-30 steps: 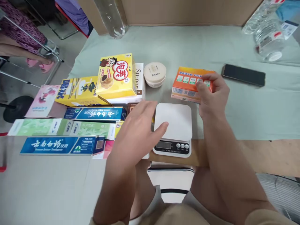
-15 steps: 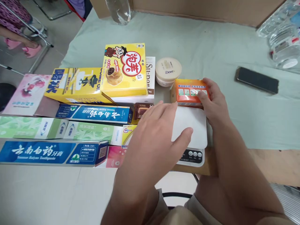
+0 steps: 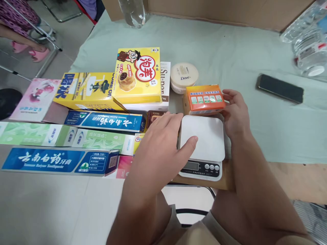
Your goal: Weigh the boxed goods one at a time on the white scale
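In the head view, a small white digital scale (image 3: 203, 137) lies near the table's front edge, its platform bare. Just behind it is an orange box (image 3: 204, 99) with several small pictures on its top. My right hand (image 3: 236, 114) is at that box's right end, fingers loosely curved and apart, not wrapped around it; whether the fingertips touch it I cannot tell. My left hand (image 3: 162, 149) spreads over the small packages left of the scale, thumb stretched toward the platform. It hides part of a brown packet (image 3: 154, 116) and a yellow box (image 3: 138, 141).
Left of my hands are blue toothpaste boxes (image 3: 60, 160), green boxes (image 3: 102, 140), a yellow snack box (image 3: 138, 75), another yellow box (image 3: 89, 90) and a pink box (image 3: 35, 98). A Dove tub (image 3: 184, 77) stands behind the orange box. A phone (image 3: 279, 88) and bottles (image 3: 309, 51) lie right.
My right thumb has come off the orange box's top, and the hand has opened beside it. The box sits slightly left. My left hand has shifted left and downward, uncovering the scale's display.
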Motion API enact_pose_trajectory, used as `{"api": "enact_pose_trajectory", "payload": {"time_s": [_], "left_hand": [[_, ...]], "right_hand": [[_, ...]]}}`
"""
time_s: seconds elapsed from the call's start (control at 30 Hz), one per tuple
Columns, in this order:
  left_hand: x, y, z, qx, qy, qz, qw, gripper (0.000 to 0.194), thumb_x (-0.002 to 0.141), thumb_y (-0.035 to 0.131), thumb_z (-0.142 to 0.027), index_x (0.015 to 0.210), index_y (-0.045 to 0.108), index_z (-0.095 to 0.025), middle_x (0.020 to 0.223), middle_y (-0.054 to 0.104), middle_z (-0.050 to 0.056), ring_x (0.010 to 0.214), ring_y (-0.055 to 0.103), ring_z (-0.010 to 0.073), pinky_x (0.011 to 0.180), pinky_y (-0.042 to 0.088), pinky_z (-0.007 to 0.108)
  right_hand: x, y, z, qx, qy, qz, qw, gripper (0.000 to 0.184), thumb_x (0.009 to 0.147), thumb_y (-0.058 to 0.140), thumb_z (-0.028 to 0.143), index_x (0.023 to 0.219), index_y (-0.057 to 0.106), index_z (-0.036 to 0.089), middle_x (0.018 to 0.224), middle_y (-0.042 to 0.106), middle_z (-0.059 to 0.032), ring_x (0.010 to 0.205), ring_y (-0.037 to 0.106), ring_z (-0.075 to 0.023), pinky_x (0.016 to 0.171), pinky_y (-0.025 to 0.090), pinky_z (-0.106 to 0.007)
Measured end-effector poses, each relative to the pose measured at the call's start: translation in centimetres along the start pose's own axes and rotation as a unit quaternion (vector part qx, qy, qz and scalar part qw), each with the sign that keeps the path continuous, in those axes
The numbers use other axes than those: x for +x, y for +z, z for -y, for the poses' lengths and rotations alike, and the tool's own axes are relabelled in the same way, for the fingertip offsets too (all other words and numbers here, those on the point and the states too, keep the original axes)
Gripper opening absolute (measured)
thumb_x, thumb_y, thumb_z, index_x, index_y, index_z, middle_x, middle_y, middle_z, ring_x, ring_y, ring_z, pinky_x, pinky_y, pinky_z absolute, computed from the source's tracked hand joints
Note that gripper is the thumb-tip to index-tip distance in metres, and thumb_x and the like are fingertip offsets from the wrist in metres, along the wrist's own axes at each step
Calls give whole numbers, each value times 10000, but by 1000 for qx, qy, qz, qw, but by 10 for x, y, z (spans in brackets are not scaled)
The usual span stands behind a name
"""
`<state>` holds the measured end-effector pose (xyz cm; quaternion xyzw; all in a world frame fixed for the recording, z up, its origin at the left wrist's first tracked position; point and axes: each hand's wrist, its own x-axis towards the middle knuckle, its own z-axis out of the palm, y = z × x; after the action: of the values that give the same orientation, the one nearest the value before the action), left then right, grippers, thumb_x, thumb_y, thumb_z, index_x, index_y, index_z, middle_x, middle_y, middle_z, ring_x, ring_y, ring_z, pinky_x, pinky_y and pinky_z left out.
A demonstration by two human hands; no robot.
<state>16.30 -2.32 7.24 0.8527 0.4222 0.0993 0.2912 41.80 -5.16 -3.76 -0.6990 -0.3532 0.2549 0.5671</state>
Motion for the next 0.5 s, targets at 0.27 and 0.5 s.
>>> {"api": "enact_pose_trajectory", "payload": {"time_s": [0.27, 0.5], "left_hand": [[1, 4, -1, 6, -36, 15, 999, 551, 1002, 562, -413, 1487, 569, -151, 1537, 622, 119, 1491, 530, 319, 1283, 420, 504], [0, 6, -2, 4, -47, 18, 999, 534, 992, 571, -427, 1466, 586, -181, 1527, 631, 110, 1480, 541, 328, 1252, 456, 518]], "right_hand": [[-6, 5, 11, -105, -49, 49, 992, 461, 781, 651, 197, 1227, 664, 317, 1345, 723, -42, 1175, 744, -239, 954, 677, -446], [-6, 9, 19, -153, -77, 26, 985, 350, 747, 719, 244, 1092, 723, 310, 1004, 746, -12, 976, 756, -207, 797, 700, -370]]}}
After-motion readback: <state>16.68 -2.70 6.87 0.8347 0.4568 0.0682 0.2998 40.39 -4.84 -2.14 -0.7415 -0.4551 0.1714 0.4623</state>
